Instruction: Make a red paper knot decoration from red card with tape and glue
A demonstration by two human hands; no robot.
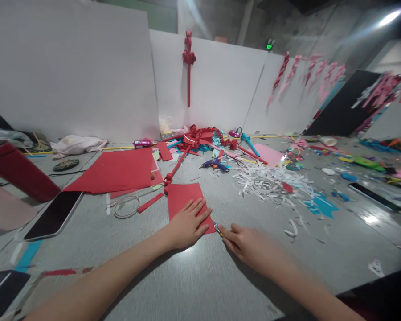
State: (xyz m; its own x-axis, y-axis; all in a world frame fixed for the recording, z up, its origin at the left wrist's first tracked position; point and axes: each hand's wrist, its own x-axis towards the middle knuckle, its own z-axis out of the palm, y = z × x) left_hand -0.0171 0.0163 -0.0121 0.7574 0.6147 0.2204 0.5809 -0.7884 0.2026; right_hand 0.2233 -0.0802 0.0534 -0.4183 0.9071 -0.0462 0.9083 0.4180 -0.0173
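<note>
My left hand (189,225) lies flat with its fingers spread, pressing on a red sheet of paper (184,195) on the grey table. Low at the sheet's right edge, my right hand (239,243) is closed around a small craft knife (218,229). Only its metal tip and a bit of yellow show; the fingers cover the rest. Just left of the sheet are a narrow red paper strip (150,203) and a roll of clear tape (127,207). A larger stack of red paper (120,169) lies farther left.
A blue glue gun (215,166) lies beyond the sheet, near a heap of white paper shreds (250,178). Phones (55,216) and a red cylinder (23,171) are at left. Behind stands a white panel (220,84) with a red paper ornament (189,58).
</note>
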